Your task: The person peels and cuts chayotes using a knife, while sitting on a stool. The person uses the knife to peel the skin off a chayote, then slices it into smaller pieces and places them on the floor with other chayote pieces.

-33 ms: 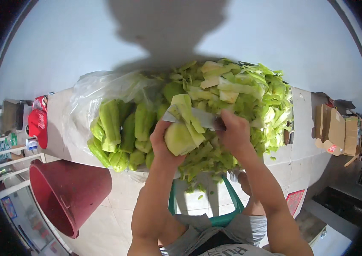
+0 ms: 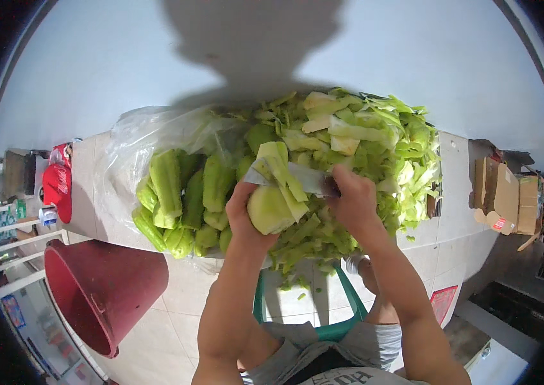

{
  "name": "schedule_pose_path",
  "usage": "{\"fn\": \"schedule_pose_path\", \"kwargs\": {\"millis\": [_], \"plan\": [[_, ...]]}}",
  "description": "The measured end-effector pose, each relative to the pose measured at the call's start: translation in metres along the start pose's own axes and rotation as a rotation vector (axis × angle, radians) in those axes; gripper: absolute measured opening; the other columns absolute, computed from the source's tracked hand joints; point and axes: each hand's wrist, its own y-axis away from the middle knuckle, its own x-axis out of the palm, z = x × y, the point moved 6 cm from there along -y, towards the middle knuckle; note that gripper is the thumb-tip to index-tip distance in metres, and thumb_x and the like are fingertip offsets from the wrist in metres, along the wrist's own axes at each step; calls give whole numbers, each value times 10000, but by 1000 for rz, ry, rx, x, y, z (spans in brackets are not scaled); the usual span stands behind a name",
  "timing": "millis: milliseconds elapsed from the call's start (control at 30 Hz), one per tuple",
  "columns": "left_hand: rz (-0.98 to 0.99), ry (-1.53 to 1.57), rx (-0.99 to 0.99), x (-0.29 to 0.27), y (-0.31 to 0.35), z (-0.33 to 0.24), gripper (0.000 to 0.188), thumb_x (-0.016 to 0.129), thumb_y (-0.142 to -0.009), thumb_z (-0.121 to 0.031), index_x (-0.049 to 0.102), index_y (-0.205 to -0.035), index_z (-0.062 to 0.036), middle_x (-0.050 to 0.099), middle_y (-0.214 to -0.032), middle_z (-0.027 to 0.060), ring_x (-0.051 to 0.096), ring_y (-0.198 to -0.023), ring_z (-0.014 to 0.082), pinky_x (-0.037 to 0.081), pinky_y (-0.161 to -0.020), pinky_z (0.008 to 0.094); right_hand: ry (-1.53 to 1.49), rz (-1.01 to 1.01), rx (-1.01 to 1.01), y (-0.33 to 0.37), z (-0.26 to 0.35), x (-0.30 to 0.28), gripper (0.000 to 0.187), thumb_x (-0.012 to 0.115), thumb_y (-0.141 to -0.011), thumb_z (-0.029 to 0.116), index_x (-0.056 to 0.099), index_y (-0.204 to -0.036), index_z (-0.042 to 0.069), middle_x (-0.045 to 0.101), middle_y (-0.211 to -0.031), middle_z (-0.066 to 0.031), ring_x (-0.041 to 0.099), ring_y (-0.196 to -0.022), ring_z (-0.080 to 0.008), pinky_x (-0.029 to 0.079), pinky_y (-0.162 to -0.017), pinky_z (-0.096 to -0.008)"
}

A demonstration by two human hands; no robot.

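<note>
My left hand (image 2: 247, 215) is wrapped round a pale green, peeled gourd-like vegetable (image 2: 270, 210), held upright over a pile of peelings. In my right hand (image 2: 352, 196) is a knife (image 2: 307, 178), its wide blade lying across the top of the vegetable. Strips of pale peel (image 2: 276, 157) curl over the blade. To the left, several long, ridged green vegetables (image 2: 164, 183) lie close together on a clear plastic bag (image 2: 132, 147). A large heap of green peelings (image 2: 374, 138) spreads behind and to the right of my hands.
A maroon plastic bucket (image 2: 127, 282) lies tipped at the left front. Beneath my legs is a green plastic stool (image 2: 336, 332). Opened cardboard boxes (image 2: 497, 192) stand far right, and a red cap (image 2: 58, 192) is at the far left. A pale wall (image 2: 413, 58) rises behind the heap.
</note>
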Motion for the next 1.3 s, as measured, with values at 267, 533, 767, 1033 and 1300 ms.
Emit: {"fn": "schedule_pose_path", "kwargs": {"millis": [267,533,767,1033,1300], "plan": [[319,-63,-13,22,7,-7,540,538,-855,-398,515,-1227,-6,621,-1030,169,632,-878,282,553,-718,401,-27,51,324,-6,-32,0,164,645,-759,52,494,-809,13,594,-664,-212,590,-681,-426,456,-582,-454],[63,9,104,16,-3,-13,417,551,-899,-296,482,-1224,-45,583,-1093,167,602,-976,271,533,-819,428,-106,65,280,0,-21,6,161,650,-764,47,503,-820,14,585,-651,-178,571,-577,-353,452,-544,-388],[-163,-357,314,10,-13,-7,529,625,-888,-183,408,-1340,-16,562,-1178,137,577,-1043,212,516,-840,356,-725,32,429,10,15,13,299,767,-787,238,566,-850,25,468,-547,-8,392,-493,-95,343,-460,-270],[8,-138,61,18,-10,9,457,570,-913,-332,495,-1270,-57,603,-1128,129,610,-985,270,522,-830,404,-637,-65,493,2,-11,9,233,709,-848,208,570,-856,21,486,-562,-6,372,-513,-91,325,-465,-275],[-95,37,-12,-2,-22,3,432,530,-911,-445,576,-1145,-85,644,-989,143,641,-847,274,537,-760,437,-284,-22,107,7,11,-3,269,711,-754,139,462,-749,35,547,-611,-120,537,-517,-293,421,-487,-382]]}}
